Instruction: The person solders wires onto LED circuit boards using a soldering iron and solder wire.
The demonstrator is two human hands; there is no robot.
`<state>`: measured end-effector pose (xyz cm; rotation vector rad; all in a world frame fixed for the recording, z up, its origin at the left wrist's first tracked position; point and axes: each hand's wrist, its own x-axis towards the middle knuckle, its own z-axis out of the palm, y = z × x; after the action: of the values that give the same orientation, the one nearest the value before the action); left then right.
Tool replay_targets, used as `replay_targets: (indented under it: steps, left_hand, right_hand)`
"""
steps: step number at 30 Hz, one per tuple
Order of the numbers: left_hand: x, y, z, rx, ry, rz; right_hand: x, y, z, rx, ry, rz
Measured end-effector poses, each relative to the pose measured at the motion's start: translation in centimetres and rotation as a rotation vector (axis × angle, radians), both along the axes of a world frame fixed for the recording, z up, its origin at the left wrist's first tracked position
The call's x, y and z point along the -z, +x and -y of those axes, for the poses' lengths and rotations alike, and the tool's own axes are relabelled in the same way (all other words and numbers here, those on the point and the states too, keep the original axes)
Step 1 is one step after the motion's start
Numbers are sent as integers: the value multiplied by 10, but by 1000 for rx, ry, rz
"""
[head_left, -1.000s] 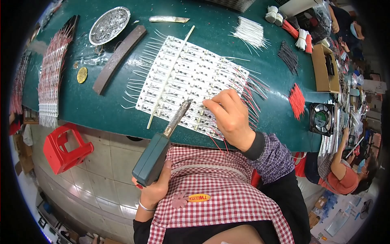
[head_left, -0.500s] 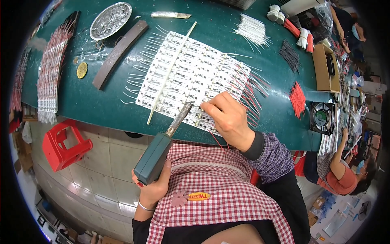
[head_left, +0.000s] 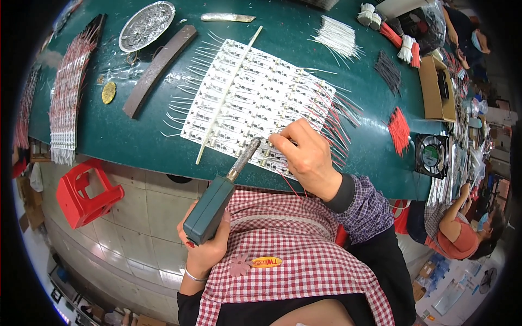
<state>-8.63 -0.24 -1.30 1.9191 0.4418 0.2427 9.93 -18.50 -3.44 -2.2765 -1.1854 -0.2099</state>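
Observation:
My left hand (head_left: 209, 247) is wrapped around the dark green handle of a soldering gun (head_left: 211, 209). The gun's grey metal tip points up and right, over the lower part of a white circuit board panel (head_left: 217, 106). Beside that tip, my right hand (head_left: 307, 157) rests at the panel with thumb and forefinger pinched together, on what looks like a thin wire mostly hidden by the fingers. Rows of small dark components cover the panel. White wires stick out on its left, red and white wires (head_left: 337, 136) on its right. A pale thin strip (head_left: 231, 92) lies across it.
Left on the green table are a dish of silvery scraps (head_left: 147, 26), a brown bar (head_left: 160, 70), a yellowish round pad (head_left: 109, 93) and wired boards (head_left: 68, 103). Rightward lie white (head_left: 335, 37), black (head_left: 387, 71) and red wires (head_left: 399, 131), and a fan (head_left: 432, 156). Two people are at right.
The soldering gun has shifted slightly right, its tip a little lower beside my right fingertips. My right hand stays pinched in nearly the same place. A person's arm at right has moved.

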Motion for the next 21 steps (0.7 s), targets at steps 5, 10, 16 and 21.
replay_targets:
  steps: [5,10,16,21]
  left_hand:
    - [0,0,-2,24,40,5]
    - [11,-19,2,-37,17,-14]
    - [7,-19,2,-77,-53,-40]
    - [4,-14,4,-125,17,14]
  right_hand:
    - [0,0,0,7,4,-5]
    - [-1,0,-1,9,9,3]
    - [0,-1,-1,15,9,18]
    - [1,-3,-1,24,80,64]
